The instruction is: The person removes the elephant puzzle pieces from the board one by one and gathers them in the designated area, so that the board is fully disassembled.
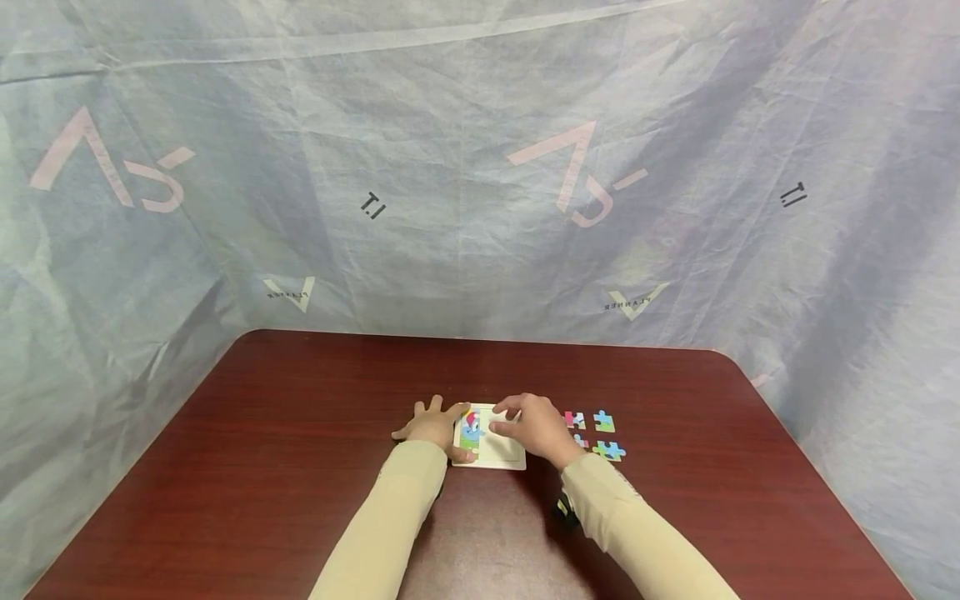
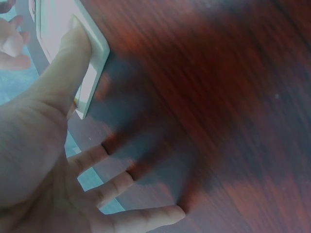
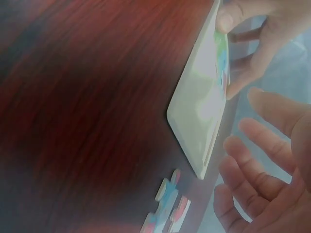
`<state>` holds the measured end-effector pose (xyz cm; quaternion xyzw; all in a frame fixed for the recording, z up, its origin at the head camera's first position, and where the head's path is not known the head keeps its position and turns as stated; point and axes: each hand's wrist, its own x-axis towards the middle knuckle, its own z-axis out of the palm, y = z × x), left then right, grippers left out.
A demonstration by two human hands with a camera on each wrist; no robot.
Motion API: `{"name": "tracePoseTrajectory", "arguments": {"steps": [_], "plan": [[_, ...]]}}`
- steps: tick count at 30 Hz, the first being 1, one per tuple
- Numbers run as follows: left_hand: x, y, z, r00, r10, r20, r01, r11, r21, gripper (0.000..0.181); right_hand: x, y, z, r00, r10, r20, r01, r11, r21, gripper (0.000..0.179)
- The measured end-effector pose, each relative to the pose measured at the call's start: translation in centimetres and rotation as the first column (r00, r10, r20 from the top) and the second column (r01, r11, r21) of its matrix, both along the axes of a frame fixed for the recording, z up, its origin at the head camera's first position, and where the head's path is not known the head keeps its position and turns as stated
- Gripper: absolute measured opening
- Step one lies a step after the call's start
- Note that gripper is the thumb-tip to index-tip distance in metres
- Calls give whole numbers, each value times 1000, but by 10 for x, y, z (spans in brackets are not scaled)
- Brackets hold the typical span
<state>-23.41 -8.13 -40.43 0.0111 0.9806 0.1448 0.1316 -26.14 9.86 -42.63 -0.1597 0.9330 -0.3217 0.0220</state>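
Note:
A white puzzle tray [image 1: 504, 455] lies flat on the table, with joined pieces of a colourful picture [image 1: 470, 435] along its left side. The rest of its inside shows bare white. My left hand [image 1: 431, 427] rests at the tray's left edge, fingers spread; in the left wrist view the thumb [image 2: 77, 43] lies over the tray's rim. Above the tray's right half hovers my right hand [image 1: 542, 427], its fingers loosely bent. Nothing shows between those fingers [image 3: 248, 160] in the right wrist view, and they stand apart from the tray.
Several loose jigsaw pieces lie to the right of the tray, among them a blue-green one [image 1: 603, 421] and a nearer one [image 1: 609, 451]. My right forearm partly covers that area. A small dark object [image 1: 564, 510] shows by the right sleeve. Grey sheeting [image 1: 465, 167] hangs behind the table.

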Motion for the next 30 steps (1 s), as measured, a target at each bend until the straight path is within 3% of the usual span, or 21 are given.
{"name": "tracePoseTrajectory", "arguments": {"steps": [6, 21, 30], "plan": [[1, 0, 1, 1000, 1, 11, 0, 1000, -7, 83, -4, -11, -4, 999, 29, -13, -29, 999, 36, 18], [-6, 0, -9, 1000, 4, 18, -4, 1000, -7, 87, -10, -27, -12, 996, 50, -75, -37, 986, 162, 11], [-1, 0, 1, 1000, -2, -10, 2, 1000, -18, 86, -16, -31, -12, 993, 82, -80, -67, 982, 177, 9]]}}
